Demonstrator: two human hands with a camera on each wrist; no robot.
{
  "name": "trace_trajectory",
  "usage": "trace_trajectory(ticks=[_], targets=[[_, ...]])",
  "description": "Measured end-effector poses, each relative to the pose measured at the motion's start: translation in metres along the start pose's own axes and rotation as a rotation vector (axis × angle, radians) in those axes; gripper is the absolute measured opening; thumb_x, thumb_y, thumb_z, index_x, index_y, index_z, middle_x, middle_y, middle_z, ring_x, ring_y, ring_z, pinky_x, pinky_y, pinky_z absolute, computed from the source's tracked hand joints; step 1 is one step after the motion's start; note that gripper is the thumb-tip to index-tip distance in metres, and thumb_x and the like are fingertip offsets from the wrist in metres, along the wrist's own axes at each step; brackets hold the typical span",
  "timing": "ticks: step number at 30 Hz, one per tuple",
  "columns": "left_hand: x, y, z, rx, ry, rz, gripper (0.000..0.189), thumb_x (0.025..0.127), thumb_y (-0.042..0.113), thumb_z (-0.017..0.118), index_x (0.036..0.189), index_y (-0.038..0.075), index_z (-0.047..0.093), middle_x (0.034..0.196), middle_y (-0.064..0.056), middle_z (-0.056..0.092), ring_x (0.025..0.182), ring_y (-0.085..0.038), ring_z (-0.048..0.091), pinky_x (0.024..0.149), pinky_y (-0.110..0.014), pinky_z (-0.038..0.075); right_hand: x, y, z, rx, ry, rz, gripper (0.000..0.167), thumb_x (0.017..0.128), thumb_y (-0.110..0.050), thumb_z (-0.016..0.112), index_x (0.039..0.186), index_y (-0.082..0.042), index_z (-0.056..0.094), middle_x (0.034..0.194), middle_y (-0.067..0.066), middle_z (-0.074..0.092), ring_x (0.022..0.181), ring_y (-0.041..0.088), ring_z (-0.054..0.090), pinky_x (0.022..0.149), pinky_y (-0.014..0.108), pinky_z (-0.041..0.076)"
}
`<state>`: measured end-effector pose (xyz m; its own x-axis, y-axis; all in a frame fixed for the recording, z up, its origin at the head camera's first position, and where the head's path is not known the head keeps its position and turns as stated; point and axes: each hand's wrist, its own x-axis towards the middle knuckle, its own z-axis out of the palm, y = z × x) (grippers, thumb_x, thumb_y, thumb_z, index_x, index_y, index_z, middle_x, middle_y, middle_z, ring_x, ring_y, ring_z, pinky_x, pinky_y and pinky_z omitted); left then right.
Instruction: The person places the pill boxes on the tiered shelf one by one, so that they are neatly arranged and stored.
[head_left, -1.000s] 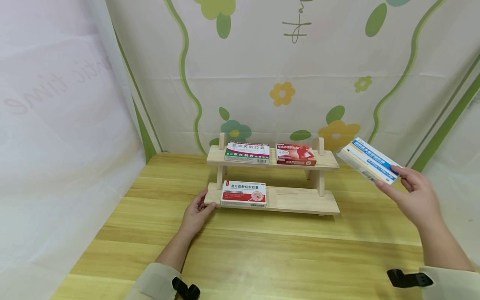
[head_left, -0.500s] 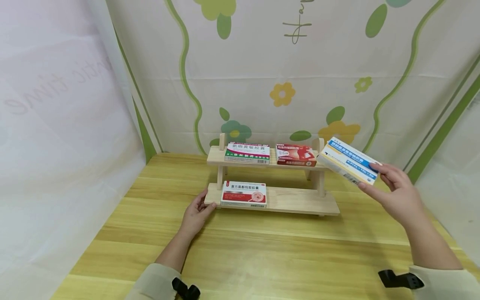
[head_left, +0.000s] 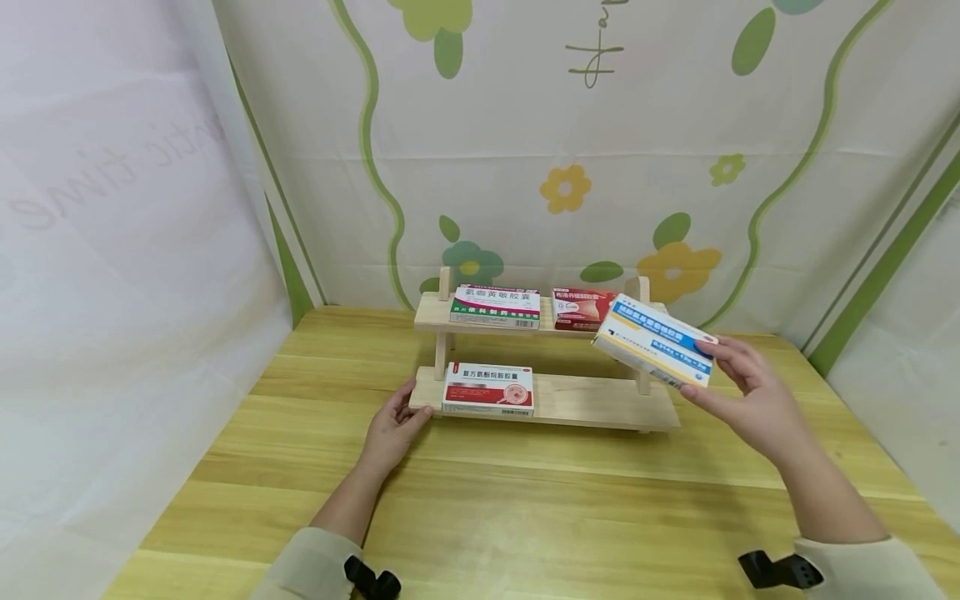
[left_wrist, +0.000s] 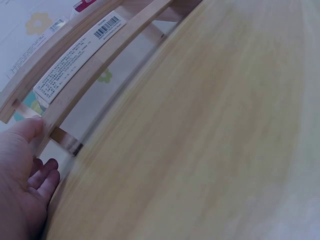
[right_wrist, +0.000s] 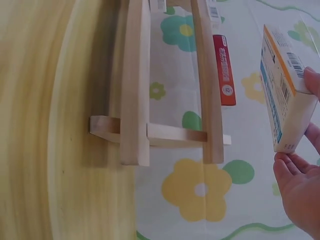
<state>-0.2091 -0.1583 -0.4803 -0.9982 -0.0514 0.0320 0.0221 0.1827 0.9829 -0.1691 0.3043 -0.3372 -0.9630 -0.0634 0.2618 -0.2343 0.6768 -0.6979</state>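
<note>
My right hand (head_left: 761,404) pinches a white, blue and yellow medicine box (head_left: 656,342) by its right end, tilted, in the air before the right side of a two-tier wooden display stand (head_left: 600,400). In the right wrist view the same box (right_wrist: 282,95) is apart from the stand. My left hand (head_left: 392,429) grips the left end of the lower board; in the left wrist view its thumb lies against the board. A red-and-white medicine box (head_left: 487,388) lies on the lower board beside that hand.
On the upper board lie a white, green and magenta medicine box (head_left: 495,306) and a red medicine box (head_left: 581,308), the latter partly covered by the held box. The stand is on a wooden table (head_left: 525,517), with a flower-printed cloth (head_left: 487,183) behind it.
My right hand has carried the blue-and-white medicine box leftward and slightly down, from right of the stand to in front of its right end. The left hand and stand stay still.
</note>
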Motion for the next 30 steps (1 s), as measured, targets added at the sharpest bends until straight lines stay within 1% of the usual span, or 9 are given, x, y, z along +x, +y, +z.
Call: trace_trajectory(ticks=[3,5,6,10,13,14,17,22,30], targets=[[0.0,-0.001,0.0,0.006,-0.003,0.005,0.066,0.093,0.018,0.068,0.151,0.01,0.037,0.149,-0.018,0.047,0.129,-0.028,0.052,0.1,-0.024,0.045,-0.001,-0.003,0.006,-0.002,-0.031,-0.011,0.069,0.088,-0.027,0.075,0.147,-0.006,0.044,0.153,0.02,0.029,0.14,0.039,0.037,0.082,-0.004,0.033],[0.0,-0.001,0.0,0.01,-0.005,0.008,0.066,0.094,0.019,0.068,0.151,0.009,0.037,0.148,-0.018,0.047,0.129,-0.029,0.052,0.099,-0.022,0.045,-0.002,-0.003,0.01,-0.003,-0.048,-0.012,0.069,0.088,-0.027,0.075,0.145,-0.005,0.045,0.154,0.021,0.029,0.135,0.051,0.037,0.082,-0.003,0.033],[0.0,-0.002,0.0,0.01,-0.005,0.007,0.066,0.093,0.02,0.068,0.151,0.009,0.036,0.148,-0.019,0.047,0.128,-0.029,0.052,0.098,-0.021,0.045,-0.002,-0.003,0.012,-0.007,-0.056,-0.01,0.069,0.087,-0.028,0.076,0.145,-0.005,0.046,0.154,0.021,0.028,0.134,0.052,0.038,0.082,-0.003,0.032],[0.001,-0.002,0.0,0.007,-0.006,0.002,0.066,0.094,0.019,0.068,0.151,0.009,0.036,0.147,-0.019,0.048,0.128,-0.029,0.053,0.096,-0.018,0.045,-0.003,-0.003,0.02,-0.025,-0.088,0.012,0.068,0.086,-0.031,0.077,0.143,-0.006,0.048,0.156,0.021,0.027,0.134,0.051,0.039,0.09,0.01,0.04],[0.0,-0.001,0.0,0.0,-0.004,-0.006,0.066,0.093,0.018,0.068,0.151,0.01,0.037,0.147,-0.018,0.048,0.128,-0.028,0.052,0.097,-0.02,0.045,-0.004,-0.001,0.027,-0.035,-0.115,0.024,0.069,0.086,-0.032,0.077,0.143,-0.007,0.049,0.156,0.023,0.026,0.134,0.052,0.039,0.101,0.036,0.047],[0.0,0.0,0.0,-0.001,-0.002,-0.008,0.066,0.093,0.018,0.068,0.151,0.011,0.037,0.147,-0.017,0.048,0.128,-0.028,0.052,0.098,-0.021,0.045,-0.004,-0.001,0.029,-0.038,-0.124,0.027,0.068,0.085,-0.032,0.077,0.143,-0.008,0.049,0.156,0.022,0.026,0.134,0.051,0.039,0.102,0.037,0.047],[0.0,0.0,0.0,0.003,0.001,-0.006,0.066,0.093,0.018,0.068,0.151,0.01,0.037,0.148,-0.017,0.047,0.129,-0.028,0.052,0.1,-0.024,0.045,-0.005,0.002,0.037,-0.025,-0.139,0.018,0.069,0.084,-0.03,0.079,0.142,-0.006,0.05,0.156,0.024,0.026,0.134,0.052,0.038,0.103,0.061,0.039],[0.0,0.0,0.0,0.004,0.003,0.0,0.066,0.093,0.018,0.068,0.151,0.01,0.037,0.149,-0.018,0.047,0.129,-0.028,0.051,0.099,-0.022,0.045,-0.006,0.01,0.049,0.004,-0.155,0.009,0.068,0.083,-0.029,0.08,0.141,-0.006,0.052,0.153,0.024,0.03,0.134,0.054,0.037,0.104,0.066,0.035],[-0.002,0.002,0.001,0.008,0.005,0.018,0.065,0.093,0.016,0.068,0.15,0.007,0.037,0.147,-0.02,0.048,0.126,-0.031,0.054,0.094,-0.018,0.046,-0.008,0.022,0.066,0.012,-0.188,0.006,0.067,0.082,-0.03,0.081,0.138,-0.007,0.055,0.15,0.022,0.035,0.133,0.053,0.039,0.106,0.064,0.035]])
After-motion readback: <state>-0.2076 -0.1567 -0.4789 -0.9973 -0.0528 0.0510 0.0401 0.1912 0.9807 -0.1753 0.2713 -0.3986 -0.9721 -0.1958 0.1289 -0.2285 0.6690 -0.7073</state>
